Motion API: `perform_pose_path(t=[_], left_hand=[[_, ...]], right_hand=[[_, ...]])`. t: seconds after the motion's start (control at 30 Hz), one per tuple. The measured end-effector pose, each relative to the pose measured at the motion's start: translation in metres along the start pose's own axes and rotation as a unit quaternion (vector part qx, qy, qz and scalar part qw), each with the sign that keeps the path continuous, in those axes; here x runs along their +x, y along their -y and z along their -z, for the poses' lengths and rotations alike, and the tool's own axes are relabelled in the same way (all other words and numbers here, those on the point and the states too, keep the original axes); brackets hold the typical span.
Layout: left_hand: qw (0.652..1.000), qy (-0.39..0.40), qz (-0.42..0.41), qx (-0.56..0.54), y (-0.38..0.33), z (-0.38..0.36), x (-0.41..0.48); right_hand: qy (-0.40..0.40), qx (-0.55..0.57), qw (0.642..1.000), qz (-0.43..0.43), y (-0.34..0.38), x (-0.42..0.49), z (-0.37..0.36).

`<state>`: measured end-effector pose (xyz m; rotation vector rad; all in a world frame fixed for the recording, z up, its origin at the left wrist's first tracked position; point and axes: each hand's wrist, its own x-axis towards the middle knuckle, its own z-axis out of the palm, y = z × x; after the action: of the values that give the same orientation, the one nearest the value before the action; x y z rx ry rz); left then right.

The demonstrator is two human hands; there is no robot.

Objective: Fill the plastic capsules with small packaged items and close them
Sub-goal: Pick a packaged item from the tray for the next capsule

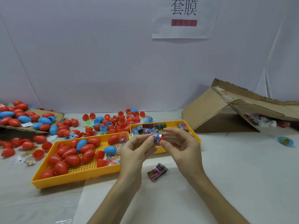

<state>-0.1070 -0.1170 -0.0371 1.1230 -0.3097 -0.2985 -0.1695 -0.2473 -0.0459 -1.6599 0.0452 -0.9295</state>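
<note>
A packet (155,136) is being pinched by the left hand (137,148) and pressed into a red capsule half (161,139), seemingly pinched by the right hand (181,143) (corners are best tucked inward).

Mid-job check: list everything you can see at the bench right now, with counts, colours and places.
left tray: one, yellow, centre-left
tray capsules: many, mostly red, two blue, in left tray
right tray: one, yellow, behind the hands
packets: many, mixed colours, in right tray
loose packet: one, dark and pink, on table between forearms
loose capsules: many, red and blue, behind trays
cardboard sheet: one, brown, far left, under more capsules
cardboard box: one, brown, right, tipped over
wrapped capsule: one, blue, far right
paper sign: one, white, on wall
held packet: one, blue-white, pinched by left hand
red capsule half: one, held by right hand
</note>
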Motion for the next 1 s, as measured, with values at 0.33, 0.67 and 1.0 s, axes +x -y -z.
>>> perform_pose_path(t=[0.33, 0.67, 1.0], left_hand=[[1.000, -0.009, 0.014, 0.009, 0.0000, 0.0021, 0.0029], [0.996, 0.018, 0.060, -0.067, 0.0005, 0.0031, 0.0044], [0.990, 0.037, 0.070, -0.113, -0.0019, 0.0054, 0.0049]], right_hand=[[0.036, 0.017, 0.999, -0.031, -0.0036, 0.0008, 0.0004], [0.060, 0.038, 0.996, -0.046, -0.0030, 0.0020, 0.0042], [0.067, 0.093, 0.992, -0.056, -0.0039, 0.0029, 0.0048]])
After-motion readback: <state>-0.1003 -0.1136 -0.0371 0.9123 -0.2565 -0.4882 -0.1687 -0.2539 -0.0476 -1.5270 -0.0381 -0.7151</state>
